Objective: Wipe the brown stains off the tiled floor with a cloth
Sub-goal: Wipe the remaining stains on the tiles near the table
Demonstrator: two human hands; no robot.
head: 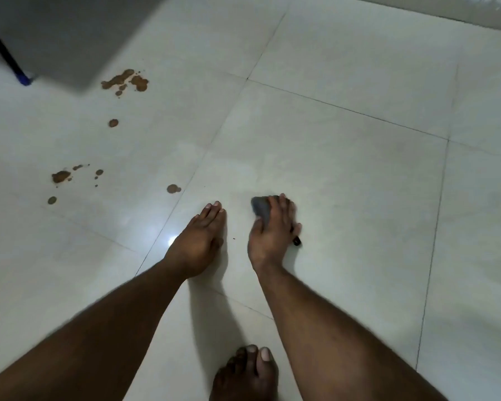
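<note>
Scene: A person crouches over a pale tiled floor [344,175], both hands down at centre frame, a bare foot [245,371] at the bottom edge.
Right hand: The right hand [272,227] lies flat over a grey cloth [261,208], fingers spread and pressing it to the tile; a small dark object [297,241] pokes out by the little finger, too small to identify.
Left hand: The left hand [198,235] is flat on the floor, fingers straight, holding nothing.
Stains: Brown stains [126,81] remain at upper left, with more spots at mid-left [60,176] and one [173,189] just above the left hand.
Cloth handling: Probably soft, light and limp; best bunched under the palm so it does not slip on the glossy tile.
Background: A grey panel [55,33] and dark pole [0,44] fill the upper left corner.
</note>
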